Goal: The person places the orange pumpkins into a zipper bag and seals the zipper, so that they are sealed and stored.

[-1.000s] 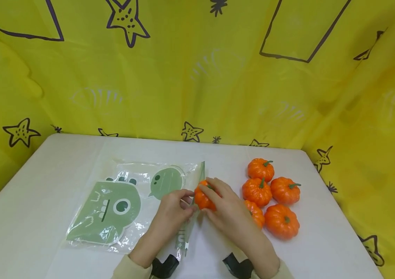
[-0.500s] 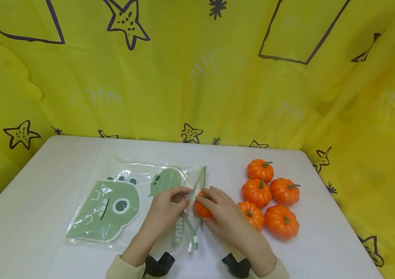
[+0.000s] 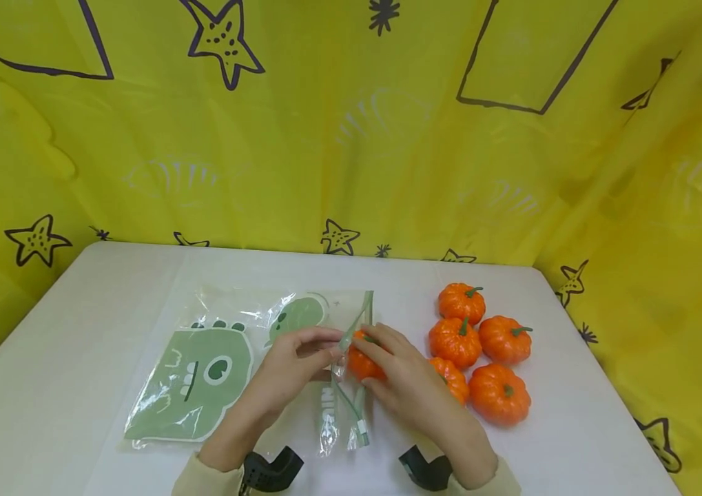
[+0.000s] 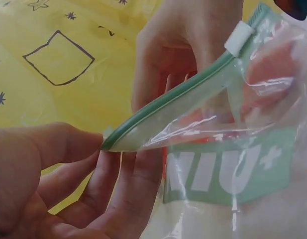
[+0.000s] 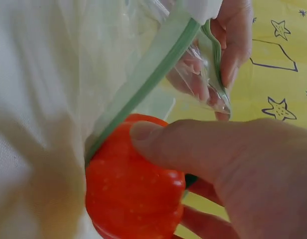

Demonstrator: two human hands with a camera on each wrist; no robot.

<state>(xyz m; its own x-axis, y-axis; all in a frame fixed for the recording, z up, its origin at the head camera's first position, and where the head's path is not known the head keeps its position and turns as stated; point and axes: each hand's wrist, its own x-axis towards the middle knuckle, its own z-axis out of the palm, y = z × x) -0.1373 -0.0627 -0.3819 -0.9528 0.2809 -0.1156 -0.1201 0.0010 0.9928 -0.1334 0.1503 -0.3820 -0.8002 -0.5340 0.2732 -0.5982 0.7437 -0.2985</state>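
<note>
A clear zip bag (image 3: 202, 386) with green monster prints lies on the table, its mouth facing right. My left hand (image 3: 291, 362) pinches one lip of that mouth between thumb and fingers; in the left wrist view the green zip edge (image 4: 168, 102) slants up from the fingertips to a white slider (image 4: 239, 39). At the opening, my right hand (image 3: 403, 368) grips a small orange pumpkin (image 5: 133, 184), thumb on one side and fingers on the other. The right wrist view has the pumpkin right against the green zip strip (image 5: 158, 74). Its far side is hidden.
Several more orange pumpkins (image 3: 506, 339) are grouped on the right of the white table (image 3: 133, 275), the nearest one partly behind my right forearm. Black wrist cameras (image 3: 273, 470) sit at both wrists. A yellow cloth (image 3: 288, 158) with drawn stars hangs behind the table.
My left hand has taken hold of the bag's lip and pulled it up and apart, so the mouth gapes wider. The pumpkin has stayed in my right hand, close to the opening.
</note>
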